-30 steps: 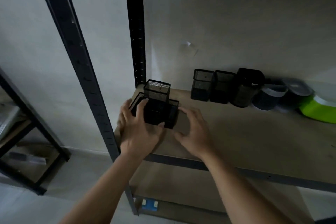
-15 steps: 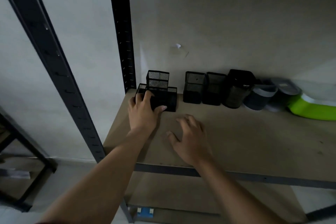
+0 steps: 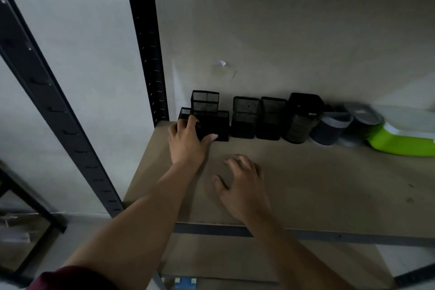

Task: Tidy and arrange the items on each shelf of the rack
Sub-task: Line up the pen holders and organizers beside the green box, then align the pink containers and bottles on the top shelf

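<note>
While the left hand grips the mesh desk organizer at the shelf rear-left corner, the right hand hovers empty, fingers loosely spread; aligning and release seem next.

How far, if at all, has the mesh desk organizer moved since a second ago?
Yes: the mesh desk organizer went back from the shelf front toward the wall, beside the mesh pen cups.

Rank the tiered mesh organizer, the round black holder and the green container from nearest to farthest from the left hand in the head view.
1. Tiered mesh organizer: at the shelf's back left corner, the left hand is touching it.
2. Round black holder: mid-row along the wall, to the right of the two square mesh cups.
3. Green container: far right end of the row.
</note>
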